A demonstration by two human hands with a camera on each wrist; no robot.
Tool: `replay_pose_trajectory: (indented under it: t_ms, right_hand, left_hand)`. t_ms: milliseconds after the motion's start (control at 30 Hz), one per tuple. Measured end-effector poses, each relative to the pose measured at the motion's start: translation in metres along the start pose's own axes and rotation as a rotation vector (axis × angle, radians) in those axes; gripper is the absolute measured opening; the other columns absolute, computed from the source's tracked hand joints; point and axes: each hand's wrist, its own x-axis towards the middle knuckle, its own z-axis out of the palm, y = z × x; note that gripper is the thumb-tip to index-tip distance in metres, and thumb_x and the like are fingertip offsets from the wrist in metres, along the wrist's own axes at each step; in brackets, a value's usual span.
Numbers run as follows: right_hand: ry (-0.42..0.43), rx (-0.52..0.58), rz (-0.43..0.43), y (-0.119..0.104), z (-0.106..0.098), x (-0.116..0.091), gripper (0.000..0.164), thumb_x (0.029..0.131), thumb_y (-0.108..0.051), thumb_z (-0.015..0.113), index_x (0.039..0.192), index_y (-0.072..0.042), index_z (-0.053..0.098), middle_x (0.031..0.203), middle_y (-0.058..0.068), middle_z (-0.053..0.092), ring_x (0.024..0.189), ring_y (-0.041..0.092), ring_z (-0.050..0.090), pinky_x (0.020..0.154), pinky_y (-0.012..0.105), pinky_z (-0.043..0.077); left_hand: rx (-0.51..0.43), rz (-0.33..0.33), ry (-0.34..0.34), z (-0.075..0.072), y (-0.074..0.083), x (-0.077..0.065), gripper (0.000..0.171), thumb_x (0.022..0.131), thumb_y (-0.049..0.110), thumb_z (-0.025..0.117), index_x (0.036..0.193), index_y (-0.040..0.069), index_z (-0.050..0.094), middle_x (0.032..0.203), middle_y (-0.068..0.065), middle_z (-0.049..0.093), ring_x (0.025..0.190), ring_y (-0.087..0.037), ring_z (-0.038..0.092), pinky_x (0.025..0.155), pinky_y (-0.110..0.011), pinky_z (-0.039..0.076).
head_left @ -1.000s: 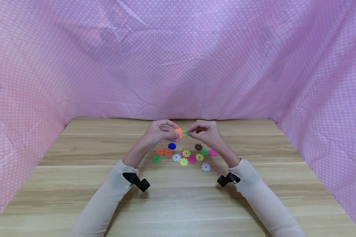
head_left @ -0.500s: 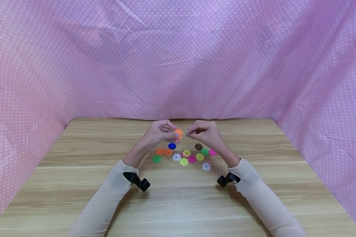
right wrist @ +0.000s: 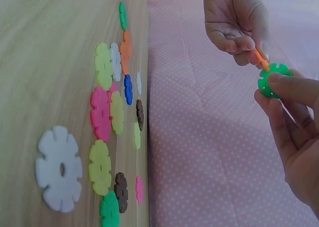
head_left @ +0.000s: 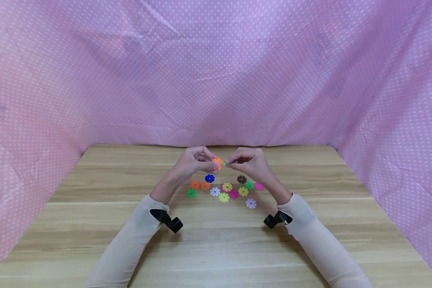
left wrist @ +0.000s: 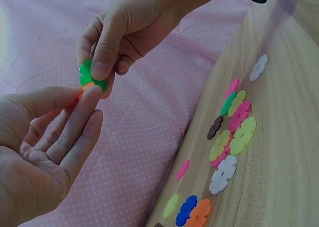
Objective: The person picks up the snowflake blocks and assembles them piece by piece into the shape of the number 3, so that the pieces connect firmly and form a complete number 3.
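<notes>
Orange disc, head view: pinched between thumb and fingers of the left hand (head_left: 197, 163), the orange disc (head_left: 218, 162) is held above the far part of the table (head_left: 209, 256).
Green disc, head view: only a sliver of the green disc (head_left: 224, 163) shows, at the orange disc's 3 o'clock, by the joined fingertips of the right hand (head_left: 247, 163).
Loose discs, head view: the loose discs (head_left: 224, 197) spread below the held pair, with the blue disc (head_left: 209, 179) toward 7 o'clock and the brown disc (head_left: 241, 179) toward 4.
Change, head view: less green shows than one second ago; since half a second ago both pinches look much alike. Table edge and loose discs sit slightly lower together, probably a camera shift.
Left hand, left wrist view: fingers slightly bent, gripping just the orange disc's thickness; loose discs lie from 3 to 5 o'clock.
Right hand, right wrist view: thumb on the green disc's face, which it pinches; the orange disc, edge-on, meets the green rim near 11 o'clock.
Step in hand: apparently fitting the two discs crosswise, notch to notch; how deep they sit, I cannot tell.
Next move: seems to call for keeping the notches aligned while pressing steadily inward, both pinches firm.
</notes>
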Motion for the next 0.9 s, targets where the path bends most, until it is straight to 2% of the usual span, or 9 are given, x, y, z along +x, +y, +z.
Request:
replay_pose_trajectory:
  t_ms: [133, 300, 633, 767, 900]
  right_hand:
    - [-0.004, 0.010, -0.005, 0.0010, -0.0003, 0.0001, 0.008, 0.083, 0.006, 0.079, 0.089, 0.001, 0.078, 0.088, 0.018, 0.075, 0.073, 0.010, 0.069, 0.062, 0.021, 0.059]
    - [-0.005, 0.027, 0.014, 0.0015, -0.0012, 0.0010, 0.007, 0.083, 0.006, 0.079, 0.088, 0.002, 0.079, 0.088, 0.018, 0.075, 0.073, 0.010, 0.070, 0.064, 0.022, 0.060]
    - [-0.010, 0.032, 0.008, -0.0032, -0.0040, 0.0027, 0.007, 0.082, 0.007, 0.079, 0.086, 0.002, 0.079, 0.086, 0.020, 0.075, 0.071, 0.010, 0.068, 0.060, 0.020, 0.058]
    - [-0.015, 0.010, -0.007, -0.0047, -0.0032, 0.0022, 0.007, 0.082, 0.007, 0.080, 0.087, 0.001, 0.079, 0.086, 0.018, 0.075, 0.069, 0.010, 0.067, 0.059, 0.019, 0.056]
    - [-0.014, 0.010, -0.004, -0.0023, -0.0008, 0.0021, 0.008, 0.081, 0.007, 0.080, 0.088, 0.002, 0.078, 0.086, 0.018, 0.075, 0.069, 0.011, 0.067, 0.061, 0.020, 0.058]
  left_hand:
    - [-0.010, 0.014, -0.001, 0.0007, -0.0026, 0.0004, 0.016, 0.091, -0.006, 0.069, 0.095, 0.009, 0.067, 0.086, -0.003, 0.077, 0.075, -0.018, 0.076, 0.081, -0.038, 0.064]
    - [-0.038, 0.010, 0.004, 0.0023, -0.0046, 0.0020, 0.019, 0.091, -0.008, 0.068, 0.095, 0.010, 0.068, 0.084, -0.001, 0.077, 0.073, -0.016, 0.076, 0.080, -0.033, 0.064]
    - [-0.041, 0.026, 0.007, 0.0056, -0.0019, 0.0010, 0.020, 0.091, -0.009, 0.067, 0.096, 0.010, 0.069, 0.084, -0.001, 0.076, 0.072, -0.015, 0.075, 0.082, -0.038, 0.064]
    - [-0.048, 0.011, 0.012, 0.0071, -0.0021, 0.0005, 0.018, 0.091, -0.008, 0.068, 0.097, 0.009, 0.070, 0.084, -0.001, 0.076, 0.073, -0.016, 0.075, 0.083, -0.039, 0.064]
    - [-0.031, -0.015, 0.019, 0.0065, -0.0035, -0.0004, 0.015, 0.092, -0.005, 0.069, 0.101, 0.007, 0.069, 0.086, -0.003, 0.076, 0.076, -0.018, 0.076, 0.090, -0.047, 0.061]
